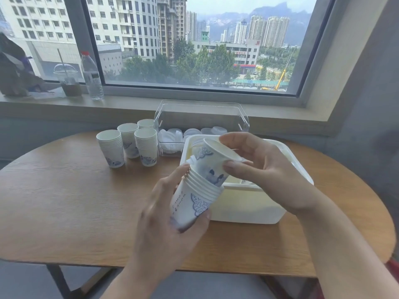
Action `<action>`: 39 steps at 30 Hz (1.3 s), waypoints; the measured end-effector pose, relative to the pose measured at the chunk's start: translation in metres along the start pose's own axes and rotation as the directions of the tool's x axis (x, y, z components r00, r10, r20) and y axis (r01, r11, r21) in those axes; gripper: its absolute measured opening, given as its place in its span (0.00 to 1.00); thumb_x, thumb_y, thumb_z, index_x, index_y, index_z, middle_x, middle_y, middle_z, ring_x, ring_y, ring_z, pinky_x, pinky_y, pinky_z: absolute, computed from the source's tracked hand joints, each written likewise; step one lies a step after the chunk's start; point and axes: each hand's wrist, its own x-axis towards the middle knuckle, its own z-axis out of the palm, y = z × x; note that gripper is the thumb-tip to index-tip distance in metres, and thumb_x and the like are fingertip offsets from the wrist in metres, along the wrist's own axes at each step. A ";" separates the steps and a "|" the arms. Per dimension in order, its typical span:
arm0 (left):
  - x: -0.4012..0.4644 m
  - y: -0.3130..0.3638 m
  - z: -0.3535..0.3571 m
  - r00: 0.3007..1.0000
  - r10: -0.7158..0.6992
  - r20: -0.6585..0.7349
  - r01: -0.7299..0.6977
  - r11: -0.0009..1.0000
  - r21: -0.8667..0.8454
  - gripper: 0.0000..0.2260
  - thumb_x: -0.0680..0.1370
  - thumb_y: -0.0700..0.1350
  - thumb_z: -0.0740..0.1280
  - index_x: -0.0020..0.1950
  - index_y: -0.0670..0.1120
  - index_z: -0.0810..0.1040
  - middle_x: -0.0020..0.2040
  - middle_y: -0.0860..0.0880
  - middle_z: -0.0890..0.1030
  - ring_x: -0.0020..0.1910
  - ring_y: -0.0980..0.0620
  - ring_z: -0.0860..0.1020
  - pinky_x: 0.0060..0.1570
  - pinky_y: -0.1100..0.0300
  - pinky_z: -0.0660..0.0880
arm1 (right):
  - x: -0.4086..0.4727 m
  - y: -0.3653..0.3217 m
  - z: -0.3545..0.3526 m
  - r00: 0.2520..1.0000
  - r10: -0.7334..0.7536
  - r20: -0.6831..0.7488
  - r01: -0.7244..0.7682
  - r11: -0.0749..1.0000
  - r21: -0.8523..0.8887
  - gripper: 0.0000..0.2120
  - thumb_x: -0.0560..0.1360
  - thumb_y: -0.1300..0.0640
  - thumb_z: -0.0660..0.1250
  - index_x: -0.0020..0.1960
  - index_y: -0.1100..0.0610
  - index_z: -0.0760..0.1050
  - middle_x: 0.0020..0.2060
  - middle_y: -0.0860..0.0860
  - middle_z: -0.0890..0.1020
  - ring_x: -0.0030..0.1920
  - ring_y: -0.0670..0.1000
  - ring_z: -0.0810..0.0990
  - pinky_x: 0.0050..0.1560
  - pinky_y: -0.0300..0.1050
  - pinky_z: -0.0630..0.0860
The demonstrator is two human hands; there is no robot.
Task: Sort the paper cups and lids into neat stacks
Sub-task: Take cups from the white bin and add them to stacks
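My left hand grips a tilted stack of nested white paper cups with blue print above the wooden table. My right hand pinches a single cup near its rim, its base sitting inside the top of that stack. Several upright cup stacks stand at the back left of the table. White lids lie in a clear plastic bin behind them.
A white plastic tub sits on the table under my right hand. On the window sill stand a water bottle, a domed drink cup with a straw and a crumpled brown bag.
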 end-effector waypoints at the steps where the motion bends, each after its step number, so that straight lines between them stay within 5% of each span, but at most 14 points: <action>1: 0.000 0.000 0.000 1.000 0.003 0.007 -0.003 1.000 0.000 0.37 0.70 0.55 0.77 0.78 0.59 0.68 0.61 0.58 0.80 0.54 0.54 0.81 0.49 0.53 0.81 | 0.000 0.001 0.001 1.000 0.005 0.014 -0.005 1.000 -0.020 0.22 0.74 0.53 0.75 0.68 0.51 0.77 0.62 0.48 0.84 0.64 0.48 0.81 0.63 0.47 0.80; 6: 0.002 0.001 0.000 1.000 -0.015 0.008 0.015 1.000 -0.010 0.37 0.70 0.55 0.77 0.78 0.59 0.68 0.63 0.61 0.79 0.57 0.57 0.80 0.50 0.62 0.78 | 0.001 0.006 -0.001 0.996 0.018 0.084 -0.006 0.990 -0.138 0.26 0.74 0.49 0.77 0.70 0.47 0.75 0.62 0.45 0.84 0.65 0.47 0.81 0.64 0.51 0.77; 9: 0.002 0.000 0.000 0.999 -0.040 0.010 0.041 0.999 -0.034 0.38 0.70 0.56 0.76 0.78 0.59 0.67 0.62 0.61 0.79 0.55 0.55 0.81 0.47 0.67 0.77 | 0.003 0.009 -0.006 0.996 0.007 0.094 0.010 0.984 -0.178 0.26 0.74 0.43 0.75 0.70 0.44 0.75 0.63 0.42 0.83 0.65 0.46 0.80 0.63 0.44 0.78; 14: 0.000 -0.002 0.000 0.999 -0.041 0.021 0.042 0.996 -0.074 0.42 0.70 0.54 0.77 0.81 0.61 0.62 0.62 0.56 0.80 0.52 0.50 0.83 0.43 0.55 0.81 | 0.006 0.020 -0.013 0.996 0.019 -0.090 -0.058 0.891 -0.451 0.16 0.80 0.37 0.64 0.62 0.41 0.82 0.57 0.32 0.83 0.60 0.35 0.78 0.55 0.29 0.73; 18: -0.002 -0.002 -0.001 0.999 -0.033 0.039 0.035 0.998 -0.056 0.42 0.71 0.54 0.75 0.82 0.63 0.60 0.61 0.54 0.81 0.48 0.53 0.82 0.42 0.59 0.78 | 0.006 0.030 -0.015 0.991 0.114 -0.074 -0.134 0.744 -0.654 0.19 0.82 0.38 0.59 0.62 0.44 0.84 0.62 0.34 0.79 0.63 0.38 0.74 0.67 0.40 0.69; 22: -0.002 -0.001 -0.001 0.997 -0.041 0.058 0.043 0.998 -0.037 0.38 0.71 0.56 0.74 0.79 0.64 0.63 0.57 0.52 0.83 0.45 0.54 0.81 0.42 0.64 0.75 | 0.003 0.034 -0.015 0.980 0.197 -0.034 -0.155 0.644 -0.749 0.20 0.84 0.40 0.57 0.64 0.46 0.83 0.67 0.39 0.79 0.69 0.45 0.72 0.67 0.43 0.66; 28: -0.002 0.002 0.007 0.997 -0.043 0.067 0.047 0.997 -0.062 0.35 0.71 0.56 0.74 0.77 0.62 0.66 0.55 0.50 0.84 0.44 0.54 0.81 0.40 0.63 0.76 | -0.001 0.030 -0.016 0.977 0.160 -0.144 -0.215 0.680 -0.701 0.22 0.81 0.40 0.65 0.71 0.49 0.79 0.70 0.40 0.77 0.70 0.46 0.73 0.71 0.42 0.66; 33: 0.000 0.005 0.015 0.997 -0.025 0.071 0.030 0.997 -0.077 0.34 0.73 0.61 0.74 0.77 0.65 0.65 0.54 0.50 0.84 0.43 0.56 0.82 0.39 0.63 0.77 | -0.004 0.022 -0.025 0.949 0.007 -0.316 -0.193 0.804 -0.562 0.36 0.67 0.31 0.73 0.70 0.48 0.79 0.65 0.35 0.77 0.58 0.40 0.78 0.63 0.43 0.76; 37: -0.001 0.007 0.021 0.997 -0.002 0.078 0.008 0.997 -0.077 0.35 0.74 0.61 0.74 0.78 0.66 0.64 0.59 0.52 0.83 0.49 0.53 0.83 0.41 0.59 0.80 | -0.008 0.020 -0.035 0.882 -0.056 -0.469 -0.150 0.908 -0.390 0.26 0.68 0.35 0.78 0.63 0.43 0.81 0.53 0.34 0.83 0.52 0.39 0.82 0.46 0.31 0.76; 39: -0.001 0.007 0.022 0.997 0.004 0.073 0.001 0.998 -0.069 0.35 0.73 0.60 0.74 0.78 0.64 0.64 0.59 0.52 0.83 0.50 0.52 0.84 0.42 0.57 0.80 | -0.009 0.018 -0.038 0.896 -0.013 -0.444 -0.101 0.968 -0.231 0.24 0.70 0.38 0.78 0.63 0.44 0.81 0.52 0.38 0.86 0.53 0.42 0.84 0.48 0.33 0.77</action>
